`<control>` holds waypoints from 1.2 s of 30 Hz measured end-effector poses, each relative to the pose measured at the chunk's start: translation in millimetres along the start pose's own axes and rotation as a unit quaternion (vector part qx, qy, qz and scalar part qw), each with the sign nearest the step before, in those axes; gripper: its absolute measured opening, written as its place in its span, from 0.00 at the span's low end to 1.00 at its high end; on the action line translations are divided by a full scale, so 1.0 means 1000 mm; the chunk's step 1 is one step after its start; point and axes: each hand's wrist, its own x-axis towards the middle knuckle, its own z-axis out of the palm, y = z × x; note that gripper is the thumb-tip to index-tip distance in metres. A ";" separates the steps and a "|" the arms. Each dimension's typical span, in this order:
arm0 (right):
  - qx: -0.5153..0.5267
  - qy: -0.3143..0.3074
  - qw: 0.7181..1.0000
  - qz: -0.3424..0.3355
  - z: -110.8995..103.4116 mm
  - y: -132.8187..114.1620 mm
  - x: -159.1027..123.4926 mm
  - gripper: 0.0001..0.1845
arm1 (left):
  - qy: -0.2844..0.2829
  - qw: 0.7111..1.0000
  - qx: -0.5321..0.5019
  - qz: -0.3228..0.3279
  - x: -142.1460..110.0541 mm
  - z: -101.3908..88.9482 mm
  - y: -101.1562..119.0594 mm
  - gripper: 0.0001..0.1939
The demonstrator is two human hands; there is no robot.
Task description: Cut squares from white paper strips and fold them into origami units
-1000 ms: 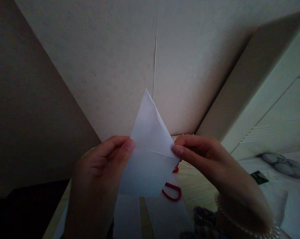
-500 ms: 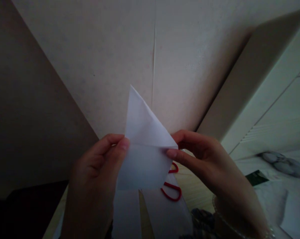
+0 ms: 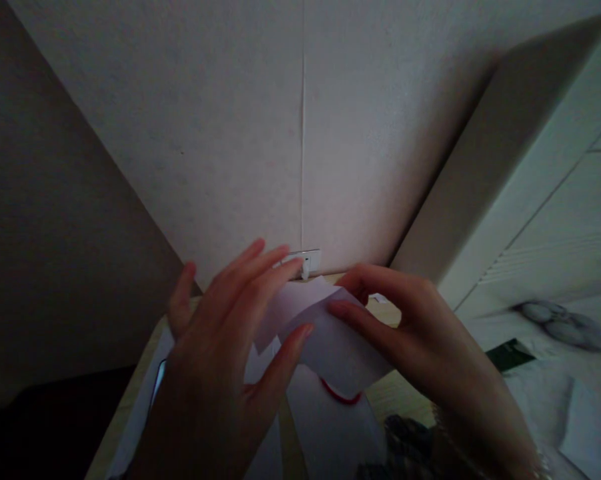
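A folded piece of white paper (image 3: pixel 343 350) is tilted over the table, pinched between the thumb and fingers of my right hand (image 3: pixel 405 320). My left hand (image 3: pixel 230 340) is spread beside the paper's left part, fingers apart and thumb stretched out; it covers some of that edge, and I cannot tell whether it touches. Under the folded piece lie white sheets (image 3: pixel 325 427) on the table. One red scissor handle (image 3: pixel 348 399) shows below the paper; the rest of the scissors is hidden.
The pale wooden table (image 3: pixel 400 393) meets the wall, where a socket (image 3: pixel 308 260) sits low. A phone edge (image 3: pixel 158 380) shows by my left wrist. At right are a white cabinet (image 3: pixel 525 200), a green packet (image 3: pixel 510 355) and a grey item (image 3: pixel 563 323).
My left hand has let go of the paper and spread its fingers. The paper has dropped from its upright point and tilted, still held by my right hand. The wall socket has come into sight.
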 end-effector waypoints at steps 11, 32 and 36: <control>-0.061 -0.027 0.997 -0.048 -0.007 0.002 -0.002 0.11 | -0.097 0.960 -0.232 -0.125 0.003 -0.007 -0.007 0.12; -0.090 -0.100 0.988 -0.072 0.006 -0.003 -0.009 0.09 | -0.169 0.811 -0.466 -0.311 0.010 0.005 -0.005 0.07; -0.081 -0.106 0.989 -0.071 0.006 -0.003 -0.010 0.09 | -0.161 0.809 -0.472 -0.310 0.009 0.008 -0.007 0.08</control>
